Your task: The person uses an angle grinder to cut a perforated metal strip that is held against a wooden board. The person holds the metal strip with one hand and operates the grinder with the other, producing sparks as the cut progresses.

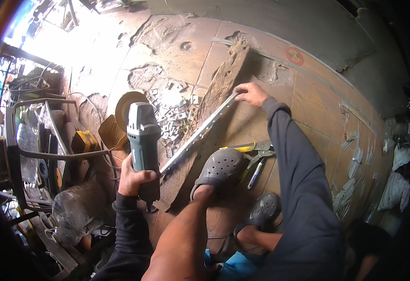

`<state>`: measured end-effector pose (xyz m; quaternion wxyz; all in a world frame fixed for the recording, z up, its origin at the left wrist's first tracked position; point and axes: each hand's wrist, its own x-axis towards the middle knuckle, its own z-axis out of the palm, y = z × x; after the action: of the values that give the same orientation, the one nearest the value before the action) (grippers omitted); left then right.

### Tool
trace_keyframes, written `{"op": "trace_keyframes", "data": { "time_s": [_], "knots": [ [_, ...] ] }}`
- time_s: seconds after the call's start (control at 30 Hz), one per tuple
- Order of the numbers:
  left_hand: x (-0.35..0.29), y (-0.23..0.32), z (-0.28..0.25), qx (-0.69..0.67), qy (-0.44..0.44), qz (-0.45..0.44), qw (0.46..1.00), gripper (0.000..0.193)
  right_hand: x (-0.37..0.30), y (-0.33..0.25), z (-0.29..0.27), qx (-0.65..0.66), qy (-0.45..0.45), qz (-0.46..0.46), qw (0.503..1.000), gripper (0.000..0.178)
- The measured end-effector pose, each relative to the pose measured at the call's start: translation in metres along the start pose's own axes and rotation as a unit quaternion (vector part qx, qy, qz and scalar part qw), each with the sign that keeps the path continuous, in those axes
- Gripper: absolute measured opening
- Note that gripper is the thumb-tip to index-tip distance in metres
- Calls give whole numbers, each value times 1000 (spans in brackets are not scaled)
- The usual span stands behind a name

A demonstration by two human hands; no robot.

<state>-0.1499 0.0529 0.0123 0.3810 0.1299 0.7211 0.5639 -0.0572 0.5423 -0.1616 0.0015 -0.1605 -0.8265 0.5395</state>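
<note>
My left hand is wrapped round a teal and grey angle grinder, held upright with its head away from me. Beside the grinder's head shows a tan round disc. A long pale metal strip with a row of holes slants across a rough wooden beam. With fingers pinched, my right hand grips the strip's far end. Its near end passes behind the grinder. Several small cut metal plates with holes lie scattered on the floor left of the beam.
My grey clog presses on the beam. Right of it lie pliers, a yellow-handled tool and a blue-white pen. A metal frame and a plastic bottle crowd the left. Metal strips lie far right.
</note>
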Motion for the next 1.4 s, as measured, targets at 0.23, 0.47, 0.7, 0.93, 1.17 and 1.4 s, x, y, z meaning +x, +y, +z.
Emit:
{"op": "trace_keyframes", "data": {
  "time_s": [0.23,0.47,0.7,0.93,1.17,1.4],
  "knots": [
    [-9,-18,-7,-12,31,20,999,70,-50,18,-94,158,41,238,958,24],
    [-16,-24,-14,-18,34,-8,999,65,-161,94,-134,356,227,337,841,17],
    [-16,-28,-19,-66,47,15,997,66,-317,171,-169,458,380,306,743,25],
    [-17,-19,-13,-90,48,3,995,67,-440,242,-166,452,569,357,587,28],
    [-13,-20,1,-114,9,-5,993,60,-372,211,-124,-70,611,379,692,27],
    [7,-30,20,-120,39,28,992,60,-203,-92,197,-154,75,-282,944,70]
  ]
}}
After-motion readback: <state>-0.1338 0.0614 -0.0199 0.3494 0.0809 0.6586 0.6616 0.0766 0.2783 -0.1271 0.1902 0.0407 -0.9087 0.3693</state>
